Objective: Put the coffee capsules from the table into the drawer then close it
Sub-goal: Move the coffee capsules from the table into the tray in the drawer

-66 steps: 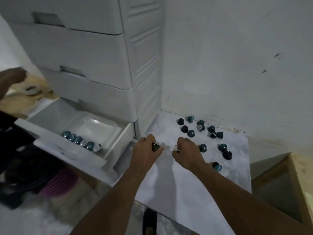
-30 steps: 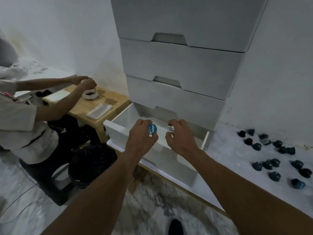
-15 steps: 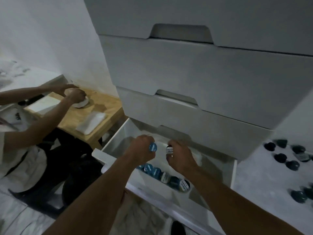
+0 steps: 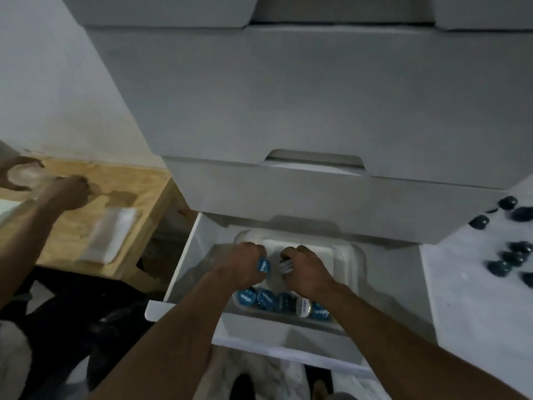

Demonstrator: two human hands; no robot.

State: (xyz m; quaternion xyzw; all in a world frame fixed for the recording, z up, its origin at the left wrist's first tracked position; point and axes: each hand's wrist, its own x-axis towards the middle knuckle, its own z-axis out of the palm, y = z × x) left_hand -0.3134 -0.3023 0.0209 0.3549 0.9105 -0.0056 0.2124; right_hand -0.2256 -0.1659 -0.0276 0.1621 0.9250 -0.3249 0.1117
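The bottom drawer (image 4: pixel 184 255) of the white cabinet stands pulled out, with a white tray (image 4: pixel 346 255) inside. Both my hands are over that tray. My left hand (image 4: pixel 242 265) grips a capsule with a blue lid (image 4: pixel 263 266). My right hand (image 4: pixel 305 272) grips a capsule with a silver-white lid (image 4: pixel 286 267). Several capsules (image 4: pixel 266 300) lie in a row along the tray's near edge, lids up, partly hidden by my wrists. More dark capsules (image 4: pixel 500 268) lie on the white table (image 4: pixel 473 313) at the right.
Closed cabinet drawers (image 4: pixel 317 111) overhang the open one just above my hands. At the left, another person's arm (image 4: pixel 34 215) reaches over a wooden table (image 4: pixel 115 180) with a white cloth (image 4: pixel 109 235). Marbled floor shows below.
Both hands carried their capsules from the table to the drawer and lowered them over the tray. The view has tipped down and closer to the drawer.
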